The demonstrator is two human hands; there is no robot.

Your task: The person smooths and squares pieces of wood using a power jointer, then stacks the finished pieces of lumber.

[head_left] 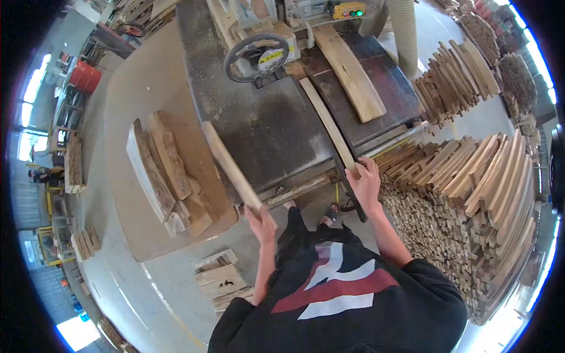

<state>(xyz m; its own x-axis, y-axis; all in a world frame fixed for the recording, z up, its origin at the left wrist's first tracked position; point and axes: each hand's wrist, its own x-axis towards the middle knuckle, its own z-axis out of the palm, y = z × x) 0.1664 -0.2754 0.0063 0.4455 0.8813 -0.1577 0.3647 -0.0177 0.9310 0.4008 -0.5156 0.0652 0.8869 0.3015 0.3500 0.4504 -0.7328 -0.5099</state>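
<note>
My left hand (261, 225) is closed around the near end of a curved wooden piece (231, 162), which slants away over the left edge of the dark machine table (259, 141). My right hand (366, 183) grips the near end of a narrow curved wooden strip (327, 122). This strip lies along a black guide rail (356, 197), its far end close to the machine head. Right of the rail, a wide plank (351, 73) rests on the table.
A black handwheel (256, 57) and a control box (350, 10) with lit green buttons sit on the machine. Rough boards (170, 159) lie on a brown side table (126, 194). Stacked curved strips (465, 182) fill the right side. A hose (403, 35) hangs behind.
</note>
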